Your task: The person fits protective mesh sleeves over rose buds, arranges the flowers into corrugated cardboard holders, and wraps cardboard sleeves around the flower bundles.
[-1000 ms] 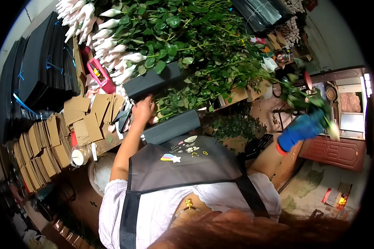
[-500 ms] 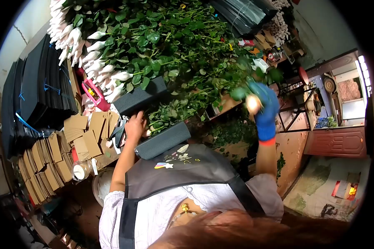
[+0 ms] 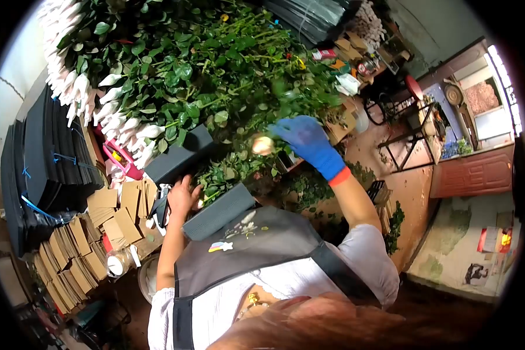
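Roses [image 3: 181, 64] with white-sleeved buds lie in a big green heap on the bench. The right hand [image 3: 306, 140], in a blue glove, is closed around one rose stem, and a pale bud [image 3: 262, 145] shows just beside its fingers, above the heap. The left hand [image 3: 182, 195], bare, rests between two black corrugated wraps [image 3: 219, 211], near brown cardboard cards [image 3: 119, 213]; its grip is probably loose, but I cannot tell.

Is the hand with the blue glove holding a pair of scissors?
No, the right hand in the blue glove grips a rose with a pale bud over the pile of green stems, not scissors.
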`<action>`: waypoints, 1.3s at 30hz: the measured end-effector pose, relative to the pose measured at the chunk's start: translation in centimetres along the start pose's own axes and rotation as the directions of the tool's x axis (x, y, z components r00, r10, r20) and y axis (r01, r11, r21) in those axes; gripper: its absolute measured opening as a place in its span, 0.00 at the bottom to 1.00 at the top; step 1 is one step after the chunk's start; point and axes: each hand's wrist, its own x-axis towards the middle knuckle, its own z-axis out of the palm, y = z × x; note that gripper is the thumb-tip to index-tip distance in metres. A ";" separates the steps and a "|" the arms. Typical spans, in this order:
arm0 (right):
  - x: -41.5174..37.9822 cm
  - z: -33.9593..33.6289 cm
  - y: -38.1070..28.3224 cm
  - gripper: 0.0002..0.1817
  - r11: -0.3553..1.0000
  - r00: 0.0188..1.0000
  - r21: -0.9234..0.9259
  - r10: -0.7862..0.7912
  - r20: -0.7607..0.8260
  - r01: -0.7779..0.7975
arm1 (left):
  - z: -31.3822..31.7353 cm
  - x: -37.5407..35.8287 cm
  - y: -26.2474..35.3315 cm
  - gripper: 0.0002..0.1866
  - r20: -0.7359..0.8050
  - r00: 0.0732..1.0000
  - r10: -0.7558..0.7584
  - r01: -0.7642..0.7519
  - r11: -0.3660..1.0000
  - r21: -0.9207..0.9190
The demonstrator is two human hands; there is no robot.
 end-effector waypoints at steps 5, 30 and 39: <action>1.4 -14.2 -3.9 0.28 0.985 0.998 -0.166 0.053 0.019 -0.049 | 0.4 0.0 -1.3 0.19 -0.010 0.994 -0.108 0.107 0.991 -0.075; 15.2 6.7 4.6 0.19 0.938 0.980 0.285 -0.189 -0.058 0.198 | -10.5 -5.6 4.7 0.22 -0.326 0.739 -0.590 0.194 0.650 -0.734; 10.0 2.3 0.0 0.31 0.809 0.906 0.481 -0.418 0.068 0.338 | -15.4 -4.3 10.9 0.17 -0.173 0.711 -0.682 -0.233 0.004 -0.972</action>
